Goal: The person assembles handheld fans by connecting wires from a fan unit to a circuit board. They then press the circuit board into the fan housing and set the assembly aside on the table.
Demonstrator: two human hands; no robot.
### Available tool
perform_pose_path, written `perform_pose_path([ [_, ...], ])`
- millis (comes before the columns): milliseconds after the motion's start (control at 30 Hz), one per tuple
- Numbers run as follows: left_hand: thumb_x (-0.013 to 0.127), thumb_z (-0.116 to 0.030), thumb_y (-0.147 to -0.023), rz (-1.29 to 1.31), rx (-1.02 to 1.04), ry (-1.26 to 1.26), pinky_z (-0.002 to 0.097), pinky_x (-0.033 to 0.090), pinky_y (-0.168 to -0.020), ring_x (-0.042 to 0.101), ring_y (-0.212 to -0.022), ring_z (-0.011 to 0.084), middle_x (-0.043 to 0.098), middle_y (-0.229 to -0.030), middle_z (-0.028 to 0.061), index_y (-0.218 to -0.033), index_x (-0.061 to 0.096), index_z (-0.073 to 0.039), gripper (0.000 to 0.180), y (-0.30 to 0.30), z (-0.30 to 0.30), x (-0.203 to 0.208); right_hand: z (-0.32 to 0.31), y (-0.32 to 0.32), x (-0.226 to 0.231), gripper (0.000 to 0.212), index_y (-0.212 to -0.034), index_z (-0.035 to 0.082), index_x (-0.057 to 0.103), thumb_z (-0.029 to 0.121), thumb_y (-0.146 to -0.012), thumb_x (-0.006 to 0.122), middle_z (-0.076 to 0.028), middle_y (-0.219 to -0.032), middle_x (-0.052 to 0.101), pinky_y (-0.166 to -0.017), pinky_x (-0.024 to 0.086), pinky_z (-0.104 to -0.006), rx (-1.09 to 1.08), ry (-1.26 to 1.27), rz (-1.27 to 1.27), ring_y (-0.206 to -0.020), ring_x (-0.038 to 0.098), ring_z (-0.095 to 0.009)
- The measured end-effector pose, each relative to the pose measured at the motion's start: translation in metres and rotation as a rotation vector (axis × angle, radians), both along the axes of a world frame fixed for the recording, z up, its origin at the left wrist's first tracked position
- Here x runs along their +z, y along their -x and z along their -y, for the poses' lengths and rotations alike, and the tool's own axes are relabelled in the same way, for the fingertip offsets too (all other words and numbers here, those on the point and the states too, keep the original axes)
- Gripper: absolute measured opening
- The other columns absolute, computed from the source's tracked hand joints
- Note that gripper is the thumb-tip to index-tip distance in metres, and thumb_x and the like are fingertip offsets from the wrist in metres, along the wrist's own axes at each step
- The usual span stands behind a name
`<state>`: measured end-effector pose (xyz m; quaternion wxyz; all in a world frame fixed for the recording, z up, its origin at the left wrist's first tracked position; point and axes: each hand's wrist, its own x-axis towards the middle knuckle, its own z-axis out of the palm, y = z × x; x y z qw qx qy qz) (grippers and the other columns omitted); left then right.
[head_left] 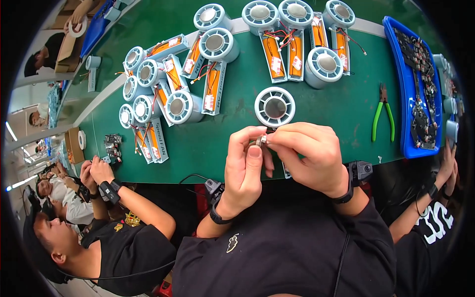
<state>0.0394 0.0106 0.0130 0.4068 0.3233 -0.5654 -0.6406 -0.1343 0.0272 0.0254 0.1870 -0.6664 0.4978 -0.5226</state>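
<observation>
A small silvery-grey part (262,140) is being pinched by the left hand (245,168) and right hand (312,156), near seven o'clock from a round pale-blue plastic fan (275,107). Light, even pressure is probably being needed.

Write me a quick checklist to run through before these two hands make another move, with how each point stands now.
1. Small pale part held by the left-hand grip: ok.
2. Right-hand grip on the same part: ok, pinched at its near side.
3. Part's full shape checked: cannot tell, it is mostly covered.
4. Nearest fan with its round face up: ok, just beyond the hands.
5. Green-handled cutters apart from both hands: ok, lying to the right.
6. Blue tray within easy reach: cannot tell.
</observation>
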Motion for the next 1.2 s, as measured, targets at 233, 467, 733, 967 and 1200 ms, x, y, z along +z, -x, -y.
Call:
perform_pose_path([
  [233, 0.049, -0.010, -0.110, -0.016, 0.025, 0.060, 0.0237, 0.050, -0.057, 0.060, -0.069, 0.0100, 0.059, -0.101, 0.0080, -0.129, 0.055, 0.000, 0.023, 0.005, 0.001, 0.001, -0.002, -0.003, 0.001, 0.020, -0.091, 0.003, 0.070, -0.005, -0.074, 0.078, -0.007, -0.084, 0.072, -0.056, 0.054, -0.0331, -0.074, 0.081, -0.204, -0.068, 0.071, -0.024],
  [467, 0.052, -0.005, -0.108, 0.010, -0.093, -0.028, 0.0240, 0.052, -0.057, 0.062, -0.070, 0.0107, 0.059, -0.104, 0.0091, -0.129, 0.056, 0.000, 0.022, -0.003, 0.008, 0.004, 0.004, 0.011, -0.003, 0.022, -0.084, 0.004, 0.064, -0.001, -0.074, 0.083, -0.005, -0.081, 0.070, -0.051, 0.049, -0.0307, 0.012, 0.019, -0.187, -0.064, 0.069, -0.022],
  [733, 0.054, -0.004, -0.106, 0.033, -0.119, 0.054, 0.0238, 0.052, -0.056, 0.062, -0.068, 0.0109, 0.061, -0.104, 0.0100, -0.127, 0.058, 0.001, 0.022, 0.001, 0.012, 0.012, 0.003, 0.011, 0.004, 0.028, -0.080, 0.004, 0.060, 0.006, -0.076, 0.087, -0.006, -0.073, 0.067, -0.048, 0.046, -0.0309, -0.075, -0.108, -0.007, -0.053, 0.064, -0.020],
  [967, 0.059, -0.005, -0.103, 0.250, 0.003, 0.233, 0.0249, 0.051, -0.056, 0.062, -0.067, 0.0108, 0.064, -0.107, 0.0123, -0.125, 0.061, 0.001, 0.023, -0.007, 0.029, 0.014, -0.024, 0.023, 0.026, 0.024, -0.076, 0.003, 0.062, 0.006, -0.079, 0.086, -0.008, -0.069, 0.066, -0.047, 0.044, -0.0336, 0.187, -0.518, -0.322, -0.051, 0.061, -0.023],
  [1200, 0.080, -0.001, -0.086, 0.335, 0.041, 0.477, 0.0317, 0.059, -0.073, 0.071, -0.086, 0.0212, 0.069, -0.109, 0.0137, -0.124, 0.064, -0.001, 0.041, -0.009, 0.030, 0.007, -0.007, 0.017, 0.011, 0.013, -0.088, 0.002, 0.073, 0.002, -0.080, 0.083, -0.011, -0.077, 0.073, -0.053, 0.050, -0.0329, -0.318, -0.005, -0.219, -0.061, 0.068, -0.025],
])
